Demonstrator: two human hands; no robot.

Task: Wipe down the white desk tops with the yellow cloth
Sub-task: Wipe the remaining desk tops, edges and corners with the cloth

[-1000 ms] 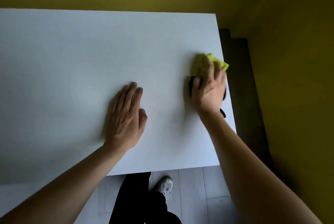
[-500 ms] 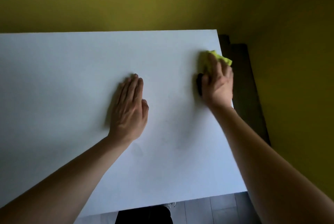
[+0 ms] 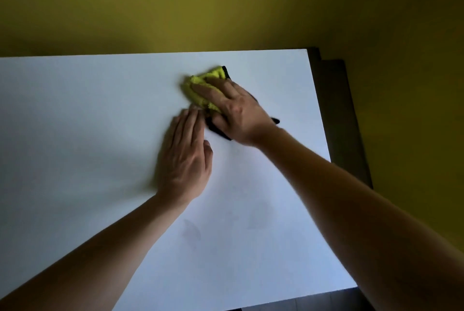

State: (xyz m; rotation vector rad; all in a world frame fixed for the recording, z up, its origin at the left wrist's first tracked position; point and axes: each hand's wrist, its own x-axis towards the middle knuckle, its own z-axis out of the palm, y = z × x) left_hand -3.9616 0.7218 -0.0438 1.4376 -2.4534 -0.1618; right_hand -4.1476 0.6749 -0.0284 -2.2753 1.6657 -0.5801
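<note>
Nearest the viewer, the white worktop (image 3: 251, 248) shows faint smudges in its front part, just ahead of the two forearms; by my reading this patch has yet to be wiped and deserves a pass.

Further in, the left hand (image 3: 184, 160) lies flat on the surface with fingers straight and together, holding nothing. Its fingertips are just beside the near edge of the cloth, perhaps touching it; I cannot tell which. As a brace it serves well, but it is best kept out of the cloth's path so that no strip is skipped.

Beyond it, the right hand (image 3: 234, 112) presses the yellow cloth (image 3: 203, 84) against the worktop, the fingers spread over the bunched fabric rather than clenched round it. The cloth, yellow with a dark edge showing beneath the palm, lies in the far middle of the surface, apart from the right edge.

To wipe well, I judge, the palm should bear down evenly, the strokes should overlap, and the cloth should be flattened if it bunches further. The back strip along the yellow wall (image 3: 226, 4) and the corners should not be forgotten.
</note>
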